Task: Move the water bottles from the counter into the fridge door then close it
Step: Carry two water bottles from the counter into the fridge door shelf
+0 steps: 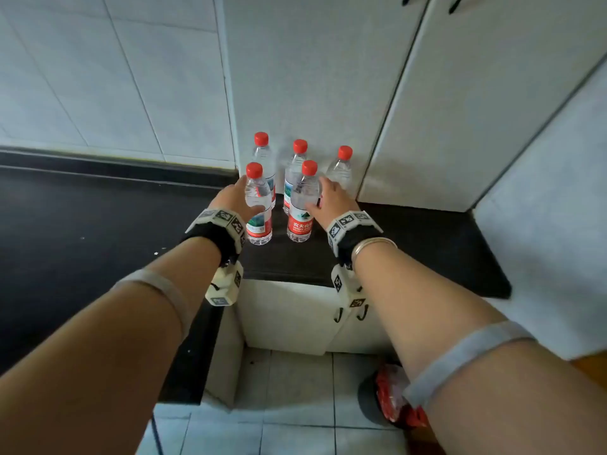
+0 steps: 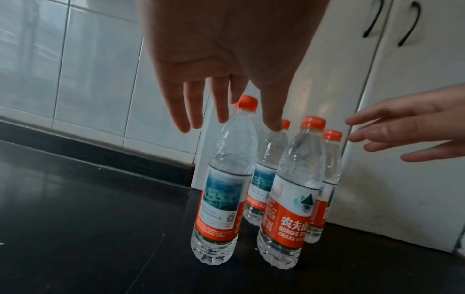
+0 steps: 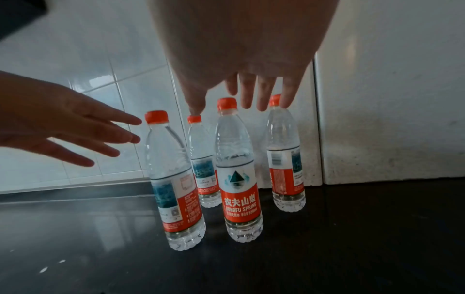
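Several clear water bottles with red caps and red labels stand upright on the black counter (image 1: 98, 224), close to the white cabinet. My left hand (image 1: 230, 198) (image 2: 219, 95) hovers open, fingers spread, just left of the front-left bottle (image 1: 259, 226) (image 2: 221, 199) (image 3: 173, 189). My right hand (image 1: 333, 198) (image 3: 246, 91) hovers open just right of the front-right bottle (image 1: 299, 224) (image 2: 289, 208) (image 3: 239, 189). In the wrist views neither hand grips a bottle. Three more bottles (image 1: 300, 149) stand in a row behind.
White cabinet doors (image 1: 460, 126) with black handles rise behind the bottles, and a tiled wall (image 1: 115, 77) stands to the left. A tall white panel (image 1: 551, 208) stands at the right. Below are lower cabinet doors (image 1: 295, 316), floor tiles and a red bag (image 1: 391, 389).
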Motion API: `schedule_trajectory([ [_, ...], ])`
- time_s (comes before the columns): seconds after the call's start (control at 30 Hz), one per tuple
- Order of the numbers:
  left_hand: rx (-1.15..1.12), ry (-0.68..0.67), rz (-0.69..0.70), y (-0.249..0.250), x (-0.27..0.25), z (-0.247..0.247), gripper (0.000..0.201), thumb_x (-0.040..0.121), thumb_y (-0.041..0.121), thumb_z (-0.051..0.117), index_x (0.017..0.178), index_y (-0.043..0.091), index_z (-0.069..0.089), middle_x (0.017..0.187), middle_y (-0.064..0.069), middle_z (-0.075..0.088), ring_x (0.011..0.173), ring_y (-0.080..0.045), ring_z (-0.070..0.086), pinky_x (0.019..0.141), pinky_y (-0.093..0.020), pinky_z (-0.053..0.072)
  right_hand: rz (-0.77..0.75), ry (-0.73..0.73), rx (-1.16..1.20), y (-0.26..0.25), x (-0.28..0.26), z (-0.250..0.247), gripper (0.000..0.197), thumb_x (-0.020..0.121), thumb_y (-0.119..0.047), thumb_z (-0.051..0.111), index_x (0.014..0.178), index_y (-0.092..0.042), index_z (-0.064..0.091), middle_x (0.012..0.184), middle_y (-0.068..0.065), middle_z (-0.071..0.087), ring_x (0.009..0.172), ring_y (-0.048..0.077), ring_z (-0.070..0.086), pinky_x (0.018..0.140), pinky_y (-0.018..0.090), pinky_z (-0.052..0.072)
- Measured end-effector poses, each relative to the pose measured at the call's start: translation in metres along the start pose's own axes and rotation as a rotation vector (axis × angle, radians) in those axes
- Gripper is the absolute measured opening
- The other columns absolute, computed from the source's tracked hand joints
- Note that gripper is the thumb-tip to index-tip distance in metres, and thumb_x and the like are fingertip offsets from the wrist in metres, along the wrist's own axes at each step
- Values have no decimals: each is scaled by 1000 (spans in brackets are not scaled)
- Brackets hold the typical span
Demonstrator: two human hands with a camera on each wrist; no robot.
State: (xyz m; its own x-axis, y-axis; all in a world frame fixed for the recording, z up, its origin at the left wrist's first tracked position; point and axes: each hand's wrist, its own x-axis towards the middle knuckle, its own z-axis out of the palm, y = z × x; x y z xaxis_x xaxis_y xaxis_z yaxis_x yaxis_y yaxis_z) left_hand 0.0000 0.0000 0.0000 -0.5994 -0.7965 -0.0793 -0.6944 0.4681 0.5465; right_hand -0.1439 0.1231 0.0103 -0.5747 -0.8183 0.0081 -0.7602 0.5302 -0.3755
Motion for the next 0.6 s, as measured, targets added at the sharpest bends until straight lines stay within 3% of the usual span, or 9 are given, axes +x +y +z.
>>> schedule_trajectory([
  [0.13, -76, -10, -23, -9, 21, 8, 67, 79, 25, 69, 137, 21, 34, 123, -13, 62, 110, -32, 60, 91, -42, 46, 82, 13, 49, 4, 21, 18, 70, 86, -36, 60, 142, -16, 24, 131, 13, 50, 112, 31, 56, 89, 42, 49],
  [0.3, -179, -35, -89, -20, 47, 21, 72, 75, 30, 73, 134, 16, 33, 129, -12, 57, 114, -31, 57, 94, -43, 48, 166, 72, 206, 0, 46, 43, 79, 75, -44, 70, 137, -17, 29, 130, 9, 53, 114, 29, 57, 94, 46, 49],
  [0.6, -330, -62, -79, -29, 67, 36, 86, 69, 19, 78, 137, 23, 24, 133, -13, 52, 120, -31, 53, 98, -45, 47, 275, 172, 356, -7, 67, 66, 76, 71, -33, 77, 131, -16, 34, 126, 7, 56, 115, 27, 57, 96, 44, 47],
])
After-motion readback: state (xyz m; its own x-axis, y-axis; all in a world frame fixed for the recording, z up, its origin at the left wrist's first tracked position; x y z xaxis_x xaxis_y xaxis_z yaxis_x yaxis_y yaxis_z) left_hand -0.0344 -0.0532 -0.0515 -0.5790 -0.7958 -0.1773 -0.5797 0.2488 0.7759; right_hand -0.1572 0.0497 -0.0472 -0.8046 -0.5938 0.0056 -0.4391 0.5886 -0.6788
